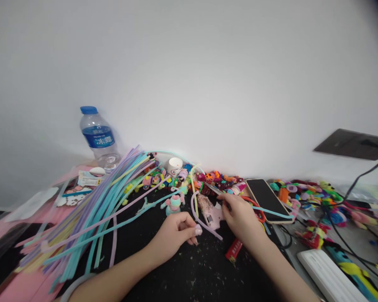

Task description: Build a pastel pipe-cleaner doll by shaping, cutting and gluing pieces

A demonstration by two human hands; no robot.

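Observation:
My left hand (180, 231) is over the black work surface, thumb and fingertips pinched together; whatever is between them is too small or hidden to make out. Just beyond it sits a small fuzzy figure (174, 203) in turquoise, pink and pale yellow. Curled fingers of my right hand (241, 214) are on a pair of scissors (212, 188), whose metal blades point away to the left and whose orange-red handles show past the hand. A pale pink device (213, 218) lies between my hands, beside a bent lilac pipe cleaner (210, 230).
Long pastel pipe cleaners (94, 214) lie bundled at left, near a water bottle (99, 138). Several colourful fuzzy figures and a paper cup (174, 164) line the wall. Rightward are a phone (266, 199), a red packet (234, 250), a white power strip (329, 274) and black cables (354, 184).

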